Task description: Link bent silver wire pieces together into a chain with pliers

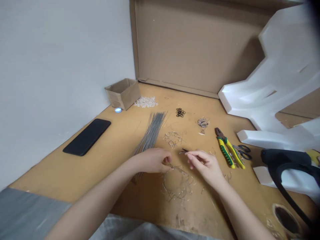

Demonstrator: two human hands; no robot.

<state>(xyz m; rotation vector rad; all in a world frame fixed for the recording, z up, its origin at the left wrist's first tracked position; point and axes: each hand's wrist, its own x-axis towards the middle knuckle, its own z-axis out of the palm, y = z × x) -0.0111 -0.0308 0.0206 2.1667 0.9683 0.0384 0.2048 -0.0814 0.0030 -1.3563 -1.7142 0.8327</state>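
My left hand is closed, its fingertips curled together at the upper edge of a loose ring of bent thin wires. Whatever those fingers pinch is too small to make out. Opposite it, my right hand pinches a small dark pointed piece between thumb and forefinger, its tip facing left. Just beyond the hands lies a second scatter of bent wire pieces. A bundle of straight grey wires runs partly under my left forearm and hand.
Pliers with yellow-green handles and black-handled scissors lie to the right, beside white foam. Black rings and a wire pile lie farther back. A phone, cardboard box and clear bits are left.
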